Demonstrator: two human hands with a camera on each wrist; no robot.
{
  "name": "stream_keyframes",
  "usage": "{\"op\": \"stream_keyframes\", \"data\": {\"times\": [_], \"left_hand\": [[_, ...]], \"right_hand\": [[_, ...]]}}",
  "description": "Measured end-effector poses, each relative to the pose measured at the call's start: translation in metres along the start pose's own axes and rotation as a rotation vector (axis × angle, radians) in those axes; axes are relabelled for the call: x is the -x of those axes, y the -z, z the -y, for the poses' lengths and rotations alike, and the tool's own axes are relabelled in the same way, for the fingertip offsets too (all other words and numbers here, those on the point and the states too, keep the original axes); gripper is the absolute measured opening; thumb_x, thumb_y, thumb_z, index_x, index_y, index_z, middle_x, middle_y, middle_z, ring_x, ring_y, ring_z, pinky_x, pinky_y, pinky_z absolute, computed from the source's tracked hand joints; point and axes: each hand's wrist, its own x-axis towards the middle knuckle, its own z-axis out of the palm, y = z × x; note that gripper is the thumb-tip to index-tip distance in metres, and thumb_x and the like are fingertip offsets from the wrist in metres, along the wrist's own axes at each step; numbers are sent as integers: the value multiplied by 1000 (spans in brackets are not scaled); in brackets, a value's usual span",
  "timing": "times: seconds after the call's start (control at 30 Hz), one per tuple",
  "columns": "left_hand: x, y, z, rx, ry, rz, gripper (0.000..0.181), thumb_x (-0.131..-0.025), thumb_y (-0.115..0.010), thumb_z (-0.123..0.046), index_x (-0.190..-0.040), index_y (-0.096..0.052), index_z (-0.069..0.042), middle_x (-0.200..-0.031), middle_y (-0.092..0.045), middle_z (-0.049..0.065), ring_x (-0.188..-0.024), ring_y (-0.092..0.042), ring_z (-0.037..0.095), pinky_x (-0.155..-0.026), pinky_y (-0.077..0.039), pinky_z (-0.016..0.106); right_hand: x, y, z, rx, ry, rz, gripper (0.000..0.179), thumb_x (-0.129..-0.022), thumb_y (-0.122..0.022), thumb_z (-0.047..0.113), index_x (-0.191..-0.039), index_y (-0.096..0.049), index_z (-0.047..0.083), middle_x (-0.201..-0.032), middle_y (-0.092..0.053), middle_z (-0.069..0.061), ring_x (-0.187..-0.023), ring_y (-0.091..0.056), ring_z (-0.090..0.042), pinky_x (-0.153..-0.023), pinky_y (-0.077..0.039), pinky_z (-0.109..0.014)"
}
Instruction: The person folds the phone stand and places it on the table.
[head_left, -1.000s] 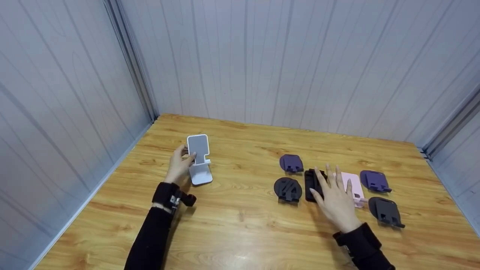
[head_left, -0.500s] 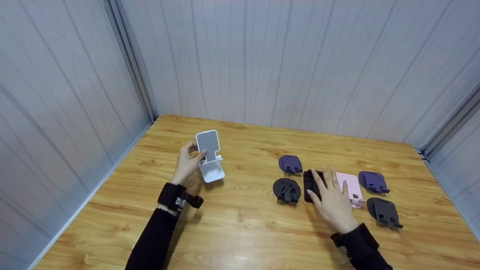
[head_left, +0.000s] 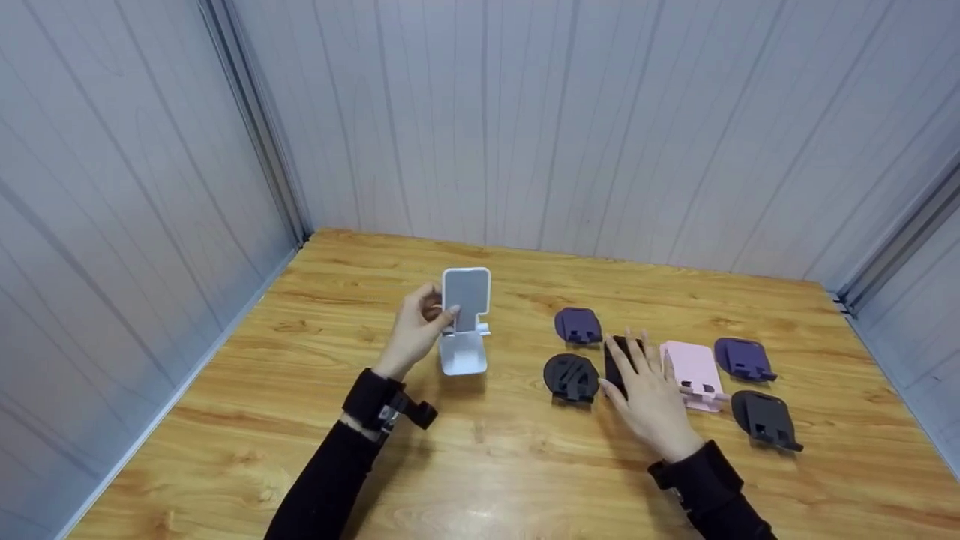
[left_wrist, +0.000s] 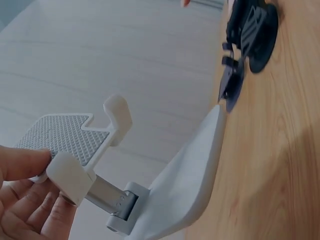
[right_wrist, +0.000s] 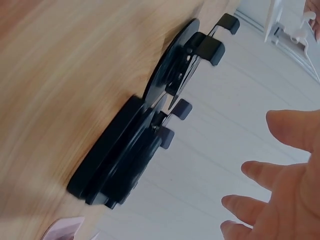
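My left hand pinches a white phone stand by the side of its upper plate, thumb on the grey pad. The stand is unfolded; in the left wrist view its hinged arm joins the textured grey pad to the white base. A shadow lies under the base in the head view. My right hand is spread over a black folded stand, partly covering it in the head view. The right wrist view shows the fingers apart from that stand. Just right of the hand lies a pink folded stand.
Around the right hand lie a purple stand and a black round-based one on its left, with another purple stand and a dark grey one on its right. Pale panel walls enclose the wooden table.
My left hand has carried the white phone stand rightward toward the middle of the table. The right hand has shifted slightly left, uncovering more of the pink stand.
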Motion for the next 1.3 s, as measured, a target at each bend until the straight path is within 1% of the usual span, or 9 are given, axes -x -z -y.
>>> {"op": "stream_keyframes", "data": {"times": [0.37,0.43,0.47,0.6,0.73,0.9,1.03,1.13,1.3], "left_hand": [[-5,-50,-9,81,-23,186,14,-99,-65,10,-109,-58,15,-111,-73,36,-97,-77,41,-83,-66,35],[-6,-59,-9,105,-13,206,13,-99,-65,10,-108,-57,15,-111,-73,36,-97,-77,39,-83,-66,34],[-6,-63,-10,116,-5,215,13,-99,-65,10,-108,-58,15,-112,-73,36,-97,-77,38,-84,-66,34],[-7,-78,-11,149,4,246,14,-98,-65,10,-108,-58,16,-112,-73,36,-98,-77,36,-85,-65,34],[-8,-90,-15,174,5,272,16,-99,-65,9,-111,-58,16,-114,-72,36,-99,-77,36,-88,-65,36],[-9,-101,-20,195,4,297,19,-99,-66,7,-115,-59,16,-116,-73,34,-100,-77,34,-90,-65,37],[-10,-108,-20,194,-3,310,20,-99,-66,8,-116,-59,16,-115,-73,34,-100,-77,34,-91,-65,37],[-11,-112,-19,188,-3,320,21,-98,-67,9,-117,-59,16,-116,-72,34,-102,-77,36,-92,-64,36],[-14,-112,-16,174,2,348,20,-98,-67,8,-115,-60,16,-114,-73,34,-101,-77,33,-90,-64,35]], "right_hand": [[-8,-12,26,-247,55,54,70,-107,-63,19,-160,-31,-12,-167,-28,-34,-156,-19,-54,-125,-16,-72],[-11,-13,27,-328,37,54,70,-106,-64,17,-159,-30,-14,-164,-32,-36,-146,-41,-54,-125,-23,-69],[-12,-14,27,-374,16,61,69,-106,-64,16,-159,-30,-14,-163,-35,-35,-134,-55,-51,-123,-30,-66],[-17,-14,24,-584,-62,96,62,-107,-62,12,-157,-36,-14,-158,-44,-32,-122,-66,-45,-118,-44,-55],[-19,-12,20,-857,-134,204,58,-112,-53,10,-157,-29,-18,-159,-40,-35,-148,-43,-45,-120,-43,-46],[-20,-15,13,-1182,-218,330,64,-113,-46,9,-157,-13,-24,-154,-41,-43,-134,-61,-30,-112,-52,-36],[-20,-21,11,-1365,-263,345,65,-111,-47,5,-158,-11,-23,-140,-58,-27,-119,-68,-15,-109,-54,-37],[-20,-22,11,-1420,-270,330,64,-111,-47,1,-158,-12,-23,-131,-65,-15,-117,-68,-15,-107,-56,-36],[-18,-22,7,-1452,-269,333,64,-109,-48,-2,-157,-10,-24,-128,-69,-14,-115,-70,-14,-104,-57,-31]]}}
